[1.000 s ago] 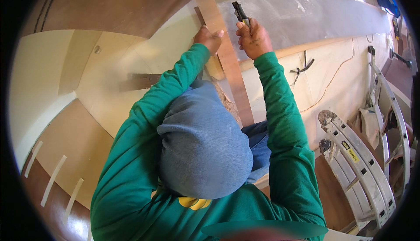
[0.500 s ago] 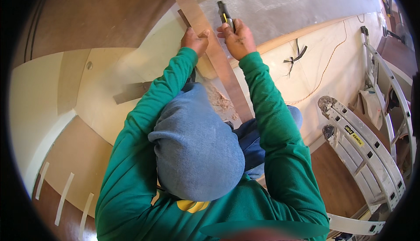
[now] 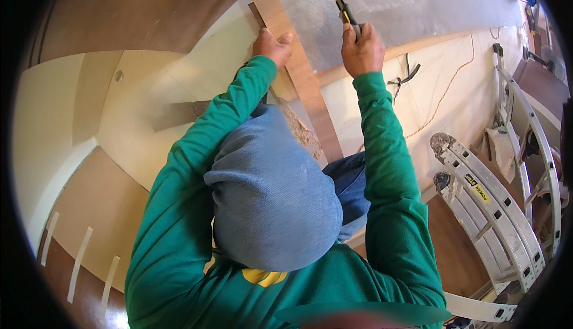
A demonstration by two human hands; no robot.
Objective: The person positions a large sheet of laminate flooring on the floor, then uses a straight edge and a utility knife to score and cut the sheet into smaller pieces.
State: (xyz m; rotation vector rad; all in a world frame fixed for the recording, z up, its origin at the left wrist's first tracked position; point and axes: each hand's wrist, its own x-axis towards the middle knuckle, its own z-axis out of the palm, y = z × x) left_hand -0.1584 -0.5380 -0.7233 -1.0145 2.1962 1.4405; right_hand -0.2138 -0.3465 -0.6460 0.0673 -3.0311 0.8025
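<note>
My left hand (image 3: 273, 47) is closed on the edge of a long brown wood-look strip (image 3: 309, 84), its thumb lying on top. The strip runs slantwise from the top of the view down toward my knee. In my right hand (image 3: 364, 54) is a black utility knife (image 3: 347, 15) with a yellow mark, pointing up and away from me. The knife is held over a grey panel (image 3: 418, 7), apart from the strip. Whether its blade is out is too small to tell.
My bent knee in blue jeans (image 3: 271, 192) fills the middle. Shavings or a rough brown patch (image 3: 303, 131) show beside the strip. A folded aluminium ladder (image 3: 495, 209) lies at right, near a thin cord (image 3: 447, 93) and black ties (image 3: 406, 77). A dark flat piece (image 3: 182, 115) rests at left.
My right hand has moved right, away from the strip, with the utility knife still in it. The left hand has shifted slightly up and right along the strip's edge.
</note>
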